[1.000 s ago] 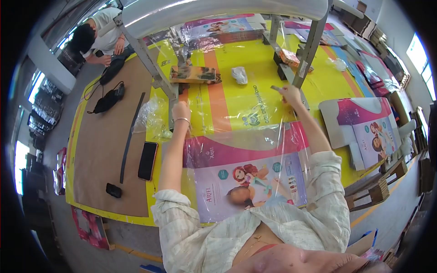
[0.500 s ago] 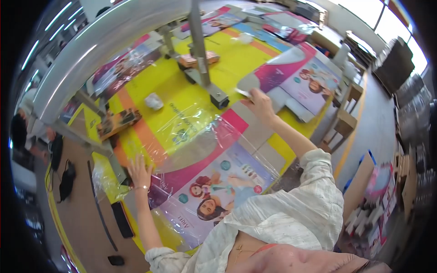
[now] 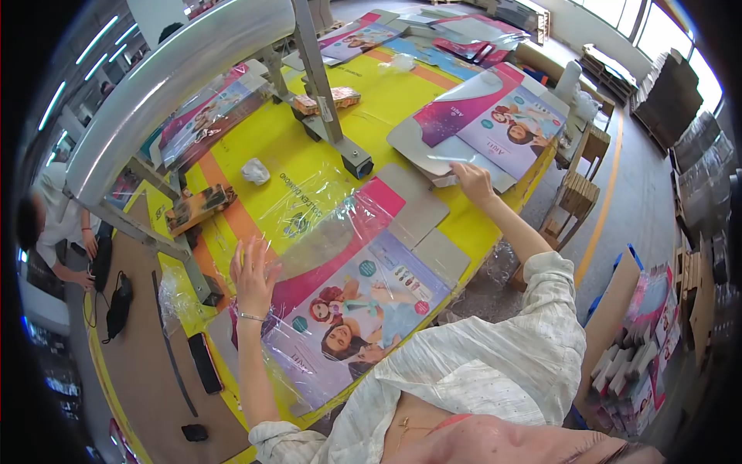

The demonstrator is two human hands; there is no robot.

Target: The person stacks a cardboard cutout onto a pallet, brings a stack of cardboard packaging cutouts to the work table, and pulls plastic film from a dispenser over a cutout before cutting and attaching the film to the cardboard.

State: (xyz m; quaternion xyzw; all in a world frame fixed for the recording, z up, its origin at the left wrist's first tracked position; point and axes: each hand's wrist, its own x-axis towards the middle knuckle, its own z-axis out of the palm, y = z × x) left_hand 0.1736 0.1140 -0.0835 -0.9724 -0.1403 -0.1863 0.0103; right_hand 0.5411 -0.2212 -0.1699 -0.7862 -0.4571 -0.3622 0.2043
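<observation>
A flat printed cardboard box blank (image 3: 352,309) with dolls and pink swirls lies in front of me, with clear plastic film (image 3: 325,224) over it. My left hand (image 3: 255,282) has its fingers spread at the blank's left edge, over the film. At the near edge of a second stack of printed blanks (image 3: 495,127), my right hand (image 3: 473,182) is closed in a pinch. A thin pale strip shows by its fingertips; whether it is a held tool or a sheet's edge I cannot tell.
A large roll of clear film (image 3: 185,77) hangs on a metal frame (image 3: 321,93) over the yellow table (image 3: 270,166). Crumpled white plastic (image 3: 255,172) and a small box (image 3: 201,209) sit on it. A black phone-like object (image 3: 205,363) lies left. A co-worker (image 3: 58,224) is at far left.
My right hand has moved right and slightly nearer me, along the edge of the second stack. My left hand has shifted a little right and up, its fingers still spread.
</observation>
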